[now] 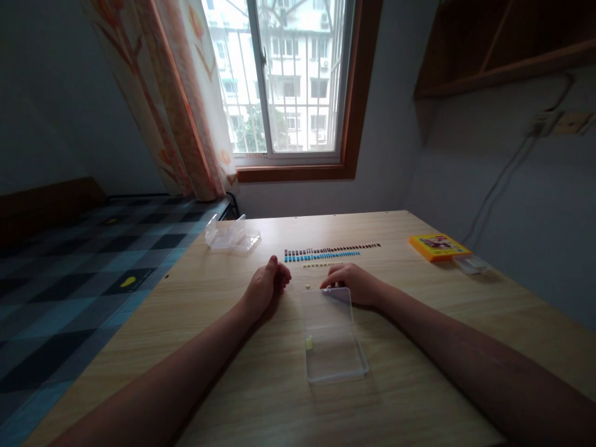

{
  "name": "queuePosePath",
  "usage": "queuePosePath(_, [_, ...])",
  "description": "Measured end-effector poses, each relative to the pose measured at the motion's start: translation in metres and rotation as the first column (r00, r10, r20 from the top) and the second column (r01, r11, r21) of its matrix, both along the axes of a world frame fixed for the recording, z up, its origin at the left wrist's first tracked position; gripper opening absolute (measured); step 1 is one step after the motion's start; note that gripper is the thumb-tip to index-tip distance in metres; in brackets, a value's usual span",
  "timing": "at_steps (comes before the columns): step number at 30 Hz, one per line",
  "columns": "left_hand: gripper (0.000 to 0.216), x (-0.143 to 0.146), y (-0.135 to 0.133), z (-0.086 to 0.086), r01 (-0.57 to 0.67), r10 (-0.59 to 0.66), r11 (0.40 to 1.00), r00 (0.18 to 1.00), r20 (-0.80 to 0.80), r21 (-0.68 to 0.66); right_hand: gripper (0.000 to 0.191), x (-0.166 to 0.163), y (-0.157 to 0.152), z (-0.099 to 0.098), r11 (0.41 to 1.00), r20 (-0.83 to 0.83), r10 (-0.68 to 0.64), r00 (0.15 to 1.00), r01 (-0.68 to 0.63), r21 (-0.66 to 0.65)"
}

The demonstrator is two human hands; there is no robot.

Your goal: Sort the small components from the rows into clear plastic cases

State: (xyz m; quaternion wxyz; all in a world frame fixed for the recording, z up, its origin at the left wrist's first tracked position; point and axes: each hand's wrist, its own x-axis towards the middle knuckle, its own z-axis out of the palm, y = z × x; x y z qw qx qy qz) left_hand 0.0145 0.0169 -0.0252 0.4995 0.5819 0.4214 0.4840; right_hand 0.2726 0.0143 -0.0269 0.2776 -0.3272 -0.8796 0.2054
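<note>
My left hand [269, 284] rests on its side on the table, thumb up and fingers curled in; no object shows in it. My right hand [351, 282] reaches down to the tabletop, fingertips drawn together near a small pale piece [307, 287]. Whatever is at those fingertips is too small to make out. Right below this hand lies an open clear plastic box [338, 379], its raised lid [327, 310] partly in front of the fingers. Inside the box, at the left, is a pale yellow piece [309, 343]. A short row of pale yellow pieces [319, 266] runs just beyond my right hand.
Beyond lie a row of blue pieces [321, 256] and a row of dark brown pieces [335, 249]. An open clear container [233, 239] stands at the back left. A yellow-orange box [437, 246] and a small clear case [470, 264] sit near the table's right edge.
</note>
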Motion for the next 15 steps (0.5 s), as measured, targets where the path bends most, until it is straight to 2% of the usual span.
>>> queuePosePath(4, [0.070, 0.002, -0.001, 0.000, 0.000, 0.001, 1.000, 0.998, 0.061, -0.021, 0.016, 0.009, 0.001, 0.002, 0.998, 0.069, -0.057, 0.996, 0.055, 0.027])
queuePosePath(9, [0.067, 0.001, -0.001, 0.002, 0.009, -0.004, 0.999, 0.993, 0.121, -0.038, 0.012, 0.036, 0.001, 0.009, 0.986, 0.154, -0.166, 0.974, 0.160, 0.055])
queuePosePath(15, [0.068, -0.002, 0.003, 0.005, 0.034, -0.024, 0.997, 0.988, 0.156, -0.064, 0.010, 0.064, -0.009, 0.020, 0.978, 0.231, -0.209, 0.950, 0.196, 0.078])
